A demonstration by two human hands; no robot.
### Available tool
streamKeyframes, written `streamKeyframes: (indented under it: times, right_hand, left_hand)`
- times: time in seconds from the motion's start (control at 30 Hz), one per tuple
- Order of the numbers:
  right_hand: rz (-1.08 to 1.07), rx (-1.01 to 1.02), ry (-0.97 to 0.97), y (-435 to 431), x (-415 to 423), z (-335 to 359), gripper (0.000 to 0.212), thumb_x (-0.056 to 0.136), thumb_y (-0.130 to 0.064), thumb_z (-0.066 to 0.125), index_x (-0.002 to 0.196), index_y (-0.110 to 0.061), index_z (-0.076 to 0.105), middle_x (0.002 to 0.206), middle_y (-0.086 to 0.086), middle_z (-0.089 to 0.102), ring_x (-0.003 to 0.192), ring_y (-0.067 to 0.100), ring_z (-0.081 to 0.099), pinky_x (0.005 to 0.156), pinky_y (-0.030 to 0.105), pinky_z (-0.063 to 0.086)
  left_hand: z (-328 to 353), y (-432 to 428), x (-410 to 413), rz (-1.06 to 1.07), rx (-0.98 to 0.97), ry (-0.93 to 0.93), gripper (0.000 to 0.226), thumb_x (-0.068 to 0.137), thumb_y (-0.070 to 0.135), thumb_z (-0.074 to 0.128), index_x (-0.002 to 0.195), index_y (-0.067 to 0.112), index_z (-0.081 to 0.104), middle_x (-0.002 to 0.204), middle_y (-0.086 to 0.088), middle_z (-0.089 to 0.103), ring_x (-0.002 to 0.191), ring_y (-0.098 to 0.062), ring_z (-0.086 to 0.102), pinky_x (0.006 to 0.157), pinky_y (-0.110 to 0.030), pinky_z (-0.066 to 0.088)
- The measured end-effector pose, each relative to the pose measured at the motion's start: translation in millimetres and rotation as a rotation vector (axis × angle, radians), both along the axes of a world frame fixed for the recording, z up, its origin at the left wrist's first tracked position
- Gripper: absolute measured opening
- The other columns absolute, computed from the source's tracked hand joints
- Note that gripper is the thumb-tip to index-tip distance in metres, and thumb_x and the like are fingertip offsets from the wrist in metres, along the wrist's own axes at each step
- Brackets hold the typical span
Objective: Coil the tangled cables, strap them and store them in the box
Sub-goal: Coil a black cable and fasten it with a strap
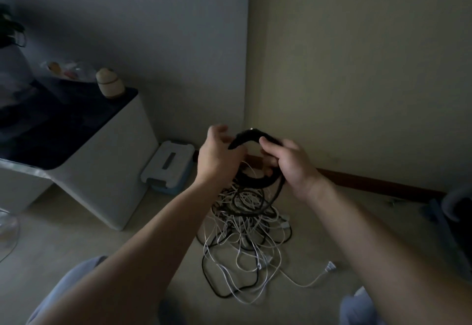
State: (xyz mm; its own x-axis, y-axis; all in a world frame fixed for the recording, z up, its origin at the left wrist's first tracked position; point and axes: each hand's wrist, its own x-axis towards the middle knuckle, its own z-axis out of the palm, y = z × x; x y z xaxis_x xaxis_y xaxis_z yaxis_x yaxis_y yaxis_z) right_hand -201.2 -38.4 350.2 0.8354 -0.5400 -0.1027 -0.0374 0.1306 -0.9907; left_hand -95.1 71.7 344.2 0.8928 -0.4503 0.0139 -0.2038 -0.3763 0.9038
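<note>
- Coil [255, 136]: black cable wound in several loops, held up in the air between both hands, in front of the wall corner and above the tangle. One black strand hangs from its right side down into the heap.
- Right hand [290, 165]: fingers curled round the right side of the coil, thumb laid on its upper arc; a firm grip.
- Left hand [219, 154]: at the left side of the coil, back toward the camera, fingertips raised and blurred. It meets the loops, but whether it grips them cannot be told.
- Tangle [245, 232]: white and black cables heaped loosely on the floor [102, 243], directly under the hands.
- Plug [330, 267]: white, on a white lead running out to the right of the tangle, lying flat.
- Box [167, 165]: white lid on a blue base, on the floor by the wall, between the cabinet and the hands, well apart from the tangle.
- Cabinet [109, 171]: white, dark top, left of the box.
- Jar [110, 83]: pale, rounded, on the far edge of the cabinet top.
- Skirting [378, 183]: dark strip along the foot of the right wall.
- Knees [76, 278]: pale blue cloth at the lower corners.
</note>
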Motion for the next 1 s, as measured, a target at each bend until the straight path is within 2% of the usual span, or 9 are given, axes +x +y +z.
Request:
streamKeyframes:
  times: [0.13, 0.2, 0.3, 0.43, 0.53, 0.67, 0.8, 0.9, 1.0]
  right_hand:
    - [0.111, -0.080, 0.130, 1, 3, 1, 0.016, 0.094, -0.020, 0.060, 0.080, -0.012, 0.061, 0.061, 0.003, 0.042, 0.043, 0.011, 0.037, 0.040, 0.023, 0.028]
    - [0.181, -0.179, 0.237, 1, 3, 4, 0.020, 0.080, -0.029, 0.064, 0.074, -0.012, 0.056, 0.058, 0.004, 0.042, 0.042, 0.013, 0.035, 0.040, 0.024, 0.026]
    - [0.247, -0.300, 0.305, -1, 3, 5, 0.024, 0.068, -0.038, 0.062, 0.065, -0.017, 0.050, 0.048, -0.005, 0.041, 0.041, 0.011, 0.035, 0.044, 0.027, 0.025]
    - [0.191, -0.286, 0.230, -9, 1, 0, 0.017, 0.084, -0.027, 0.071, 0.079, -0.017, 0.058, 0.051, -0.010, 0.055, 0.045, 0.008, 0.048, 0.045, 0.024, 0.038]
    - [0.153, -0.216, 0.139, -21, -5, 1, 0.011, 0.090, -0.018, 0.072, 0.089, -0.012, 0.063, 0.068, 0.000, 0.068, 0.055, 0.012, 0.062, 0.050, 0.025, 0.049]
    - [0.267, -0.235, 0.308, -34, -18, 2, 0.053, 0.075, -0.056, 0.074, 0.103, -0.012, 0.067, 0.084, 0.004, 0.076, 0.072, 0.020, 0.073, 0.057, 0.033, 0.056]
    - [0.364, -0.286, 0.384, -40, -22, 1, 0.051, 0.075, -0.060, 0.072, 0.088, -0.011, 0.073, 0.071, 0.011, 0.073, 0.053, 0.019, 0.062, 0.046, 0.023, 0.049]
    - [0.221, -0.350, 0.251, -40, -17, -7, 0.035, 0.084, -0.050, 0.072, 0.059, -0.025, 0.069, 0.053, -0.005, 0.059, 0.042, 0.007, 0.047, 0.039, 0.016, 0.032]
    - [0.088, -0.174, 0.073, -31, -10, -17, 0.013, 0.087, -0.032, 0.077, 0.079, -0.022, 0.075, 0.051, -0.010, 0.040, 0.040, 0.009, 0.032, 0.037, 0.021, 0.026]
  left_hand:
    - [7, 9, 11, -0.335, 0.173, -0.403, 0.071, 0.075, 0.024, 0.081, 0.139, 0.025, 0.050, 0.123, 0.002, 0.062, 0.108, -0.016, 0.062, 0.090, -0.037, 0.052]
    - [10, 10, 12, -0.507, 0.303, -0.479, 0.054, 0.078, 0.023, 0.079, 0.128, 0.026, 0.061, 0.117, 0.003, 0.066, 0.107, -0.015, 0.063, 0.088, -0.033, 0.051]
    - [10, 12, 9, -0.654, 0.453, -0.355, 0.007, 0.089, 0.029, 0.070, 0.093, 0.030, 0.064, 0.087, 0.006, 0.068, 0.087, -0.015, 0.064, 0.068, -0.020, 0.045]
    - [10, 9, 9, -0.591, 0.363, -0.251, 0.015, 0.092, 0.033, 0.068, 0.086, 0.019, 0.066, 0.083, -0.004, 0.071, 0.077, -0.018, 0.067, 0.067, -0.027, 0.050]
    - [12, 8, 7, -0.554, 0.236, -0.171, 0.016, 0.092, 0.033, 0.068, 0.076, 0.031, 0.069, 0.075, 0.000, 0.070, 0.065, -0.015, 0.068, 0.055, -0.022, 0.050]
    - [13, 9, 12, -0.437, 0.243, -0.269, 0.013, 0.093, 0.030, 0.065, 0.088, 0.019, 0.068, 0.081, -0.002, 0.069, 0.075, -0.022, 0.069, 0.068, -0.037, 0.057]
    - [13, 10, 16, -0.249, 0.182, -0.327, 0.012, 0.092, 0.031, 0.060, 0.090, 0.020, 0.063, 0.078, -0.001, 0.066, 0.071, -0.025, 0.066, 0.066, -0.046, 0.058]
    - [12, 9, 17, -0.148, 0.118, -0.287, 0.015, 0.093, 0.034, 0.058, 0.088, 0.021, 0.062, 0.076, 0.001, 0.064, 0.070, -0.023, 0.065, 0.063, -0.040, 0.054]
    - [8, 5, 13, -0.040, 0.046, -0.233, 0.019, 0.091, 0.038, 0.056, 0.081, 0.022, 0.060, 0.072, 0.005, 0.061, 0.066, -0.012, 0.059, 0.055, -0.031, 0.042]
